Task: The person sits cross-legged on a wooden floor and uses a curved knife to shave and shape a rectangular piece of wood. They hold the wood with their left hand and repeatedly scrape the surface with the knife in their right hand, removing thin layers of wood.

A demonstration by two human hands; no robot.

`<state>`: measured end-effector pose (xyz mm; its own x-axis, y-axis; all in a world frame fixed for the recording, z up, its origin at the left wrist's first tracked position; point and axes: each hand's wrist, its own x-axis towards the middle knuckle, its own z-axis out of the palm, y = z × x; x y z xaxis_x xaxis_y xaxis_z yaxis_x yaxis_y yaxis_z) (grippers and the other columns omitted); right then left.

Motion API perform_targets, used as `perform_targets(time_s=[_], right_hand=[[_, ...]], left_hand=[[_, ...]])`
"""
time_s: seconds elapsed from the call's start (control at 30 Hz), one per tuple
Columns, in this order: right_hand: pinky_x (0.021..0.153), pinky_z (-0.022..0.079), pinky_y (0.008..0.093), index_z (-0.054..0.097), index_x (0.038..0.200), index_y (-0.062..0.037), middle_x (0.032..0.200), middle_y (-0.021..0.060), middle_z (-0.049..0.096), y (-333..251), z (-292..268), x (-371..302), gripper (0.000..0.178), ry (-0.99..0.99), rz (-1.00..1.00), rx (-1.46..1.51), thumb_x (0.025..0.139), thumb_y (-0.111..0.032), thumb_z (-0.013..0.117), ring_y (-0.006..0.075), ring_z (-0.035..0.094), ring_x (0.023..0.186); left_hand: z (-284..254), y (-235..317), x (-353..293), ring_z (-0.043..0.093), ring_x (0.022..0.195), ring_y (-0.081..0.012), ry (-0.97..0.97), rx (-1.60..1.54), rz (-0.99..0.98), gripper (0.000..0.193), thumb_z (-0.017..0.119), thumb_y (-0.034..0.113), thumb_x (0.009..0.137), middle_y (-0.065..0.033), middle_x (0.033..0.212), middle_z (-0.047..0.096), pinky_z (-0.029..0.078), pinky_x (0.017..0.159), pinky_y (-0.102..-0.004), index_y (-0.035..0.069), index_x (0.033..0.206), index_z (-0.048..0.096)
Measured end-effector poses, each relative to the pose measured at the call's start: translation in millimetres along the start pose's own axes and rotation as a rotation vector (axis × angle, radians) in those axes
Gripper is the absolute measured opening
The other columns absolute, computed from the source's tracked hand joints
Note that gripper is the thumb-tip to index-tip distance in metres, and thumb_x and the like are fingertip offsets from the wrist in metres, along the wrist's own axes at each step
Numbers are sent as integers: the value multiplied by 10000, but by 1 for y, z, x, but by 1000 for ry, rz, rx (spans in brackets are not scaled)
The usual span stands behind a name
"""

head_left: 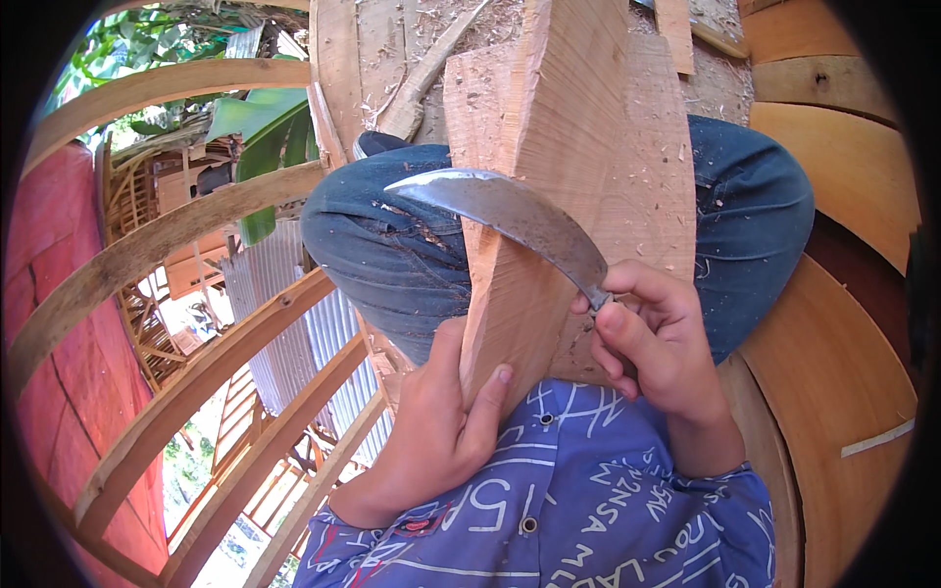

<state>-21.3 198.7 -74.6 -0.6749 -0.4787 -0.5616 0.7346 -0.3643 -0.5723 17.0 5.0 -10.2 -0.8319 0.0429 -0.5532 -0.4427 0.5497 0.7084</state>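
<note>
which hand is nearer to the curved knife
The right. The right grip holds the knife by its handle end; the left grip is apart from it, lower in the view, around the near end of the wood.

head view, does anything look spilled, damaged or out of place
Mainly mess: loose wood shavings lie scattered over the boards toward the top, and small bits cling to the jeans. The curved blade in the right hand looks stained, duller than its bright tip.
</note>
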Motion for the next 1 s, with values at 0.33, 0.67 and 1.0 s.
perform_targets(time_s=[0.33, 0.67, 1.0], right_hand=[[408, 318, 182, 574, 1037, 4, 656, -9, 516, -11, -28, 31, 142, 494, -398, -117, 953, -108, 597, 20, 422, 471], [435, 334, 169, 580, 1011, 10, 633, -25, 516, -6, -8, 7, 137, -89, -3, -91, 942, -102, 618, -1, 458, 518], [365, 308, 187, 542, 1030, -23, 570, -18, 451, -26, -50, 20, 138, 571, -595, -230, 987, -153, 547, 26, 381, 414]], left_hand=[[1, -5, -4, 661, 842, -410, -40, -36, 54, 333, 546, 52, 914, -282, 893, 630, 493, 722, -408, -30, 1215, 430], [-3, 4, -1, 627, 997, -284, -89, -41, -112, 423, 576, 67, 904, -207, 1066, 624, 460, 874, -359, -24, 1292, 433], [-2, -1, -4, 619, 1006, -251, -51, -120, -112, 405, 559, 58, 909, -192, 1047, 637, 446, 887, -345, -27, 1287, 441]])
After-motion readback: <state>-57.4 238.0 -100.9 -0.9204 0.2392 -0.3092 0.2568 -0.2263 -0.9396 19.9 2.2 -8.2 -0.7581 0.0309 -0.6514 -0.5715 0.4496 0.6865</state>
